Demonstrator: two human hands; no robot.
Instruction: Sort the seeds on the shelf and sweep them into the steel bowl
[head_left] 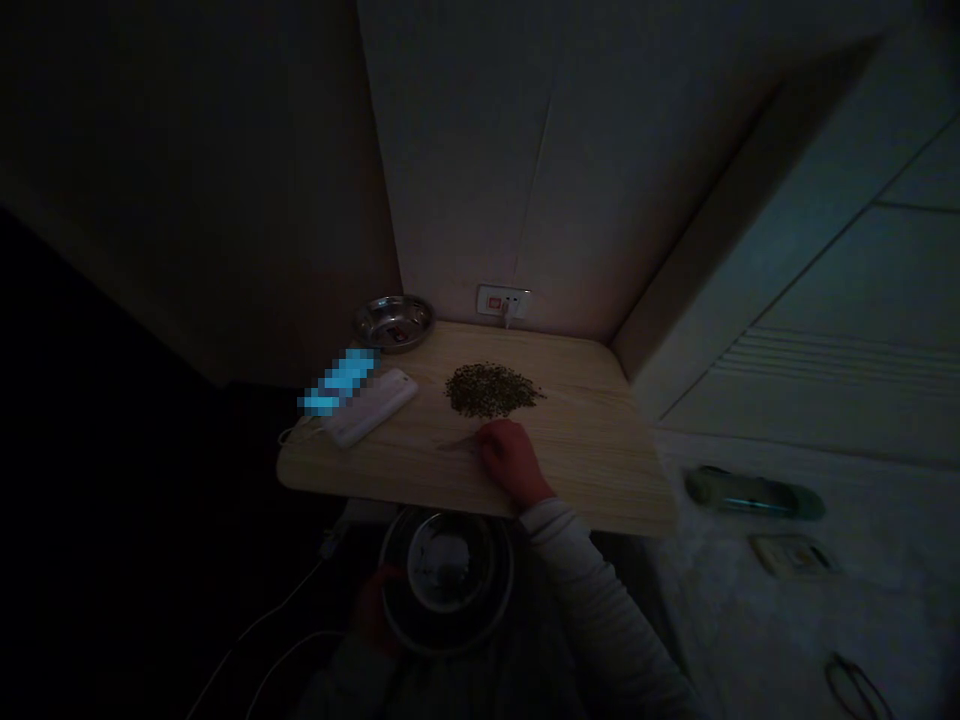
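Note:
A pile of small dark greenish grains point(491, 390) is spread on the wooden tabletop point(585, 440). Just in front of it, my right hand point(510, 455) rests on the wood with its fingers curled closed. A faint, thin pale shape reaches left from those fingers; whether it is a held thing or a shadow is unclear. Below the table's front edge, a wide round metal bowl point(495, 620) sits near my lap. My left hand point(379, 610) grips this bowl's left rim, partly lost in the dark.
At the table's back left stands a shallow steel bowl point(395, 322). A white power bank point(371, 408) with a cable lies beside a blurred bright blue screen point(341, 382). Behind is a wall socket point(504, 301) with a plug. A green bottle point(754, 494) lies at right.

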